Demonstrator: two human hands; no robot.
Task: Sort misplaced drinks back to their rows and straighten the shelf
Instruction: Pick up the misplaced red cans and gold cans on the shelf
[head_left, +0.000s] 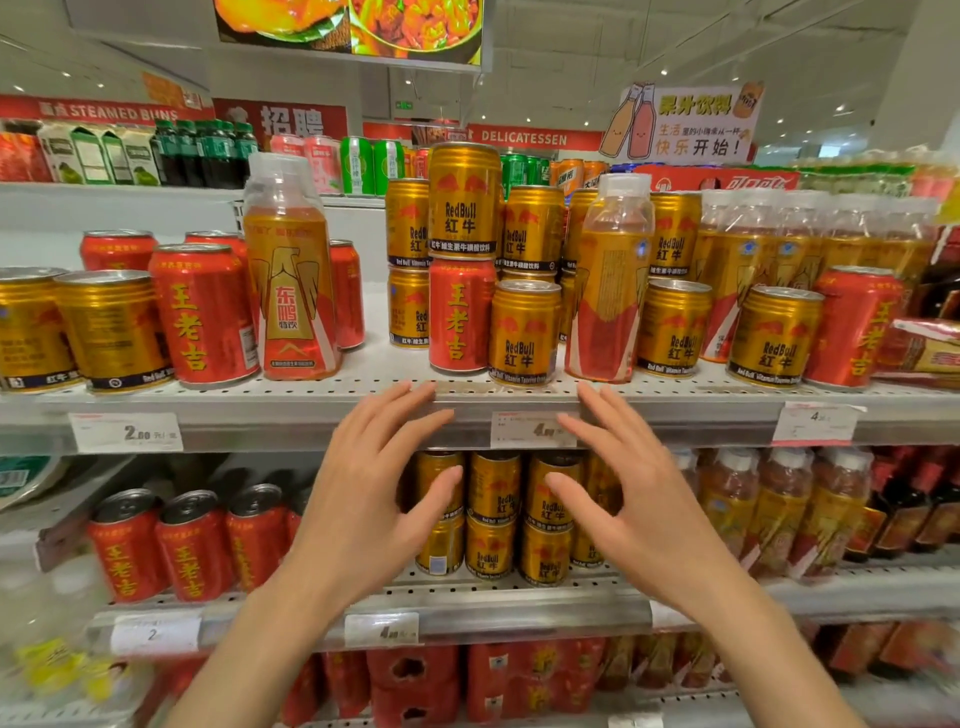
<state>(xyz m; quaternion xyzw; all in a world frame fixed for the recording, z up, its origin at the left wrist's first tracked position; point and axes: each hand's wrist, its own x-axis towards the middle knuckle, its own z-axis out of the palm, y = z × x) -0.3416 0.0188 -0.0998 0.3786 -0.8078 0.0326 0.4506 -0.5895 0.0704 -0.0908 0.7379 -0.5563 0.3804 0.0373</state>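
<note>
The upper shelf (291, 402) holds mixed drinks. A red can (460, 314) stands among gold Red Bull cans, with a gold can (464, 200) stacked on top of it and another gold can (524, 332) beside it. An orange bottle (291, 280) stands among red cans (200, 312) at the left. A second orange bottle (608, 291) stands among gold cans at centre right. Two gold cans (111, 330) sit at the far left, and a red can (852, 327) at the right. My left hand (374, 488) and my right hand (628, 483) hover empty, fingers spread, below the shelf edge.
The lower shelf (519, 605) carries red cans (189, 545), stacked gold cans (493, 519) and orange bottles (779, 514). Price tags (127, 431) hang on the shelf rails. Packed bottles (810, 234) fill the upper right. Red multipacks (415, 680) lie at the bottom.
</note>
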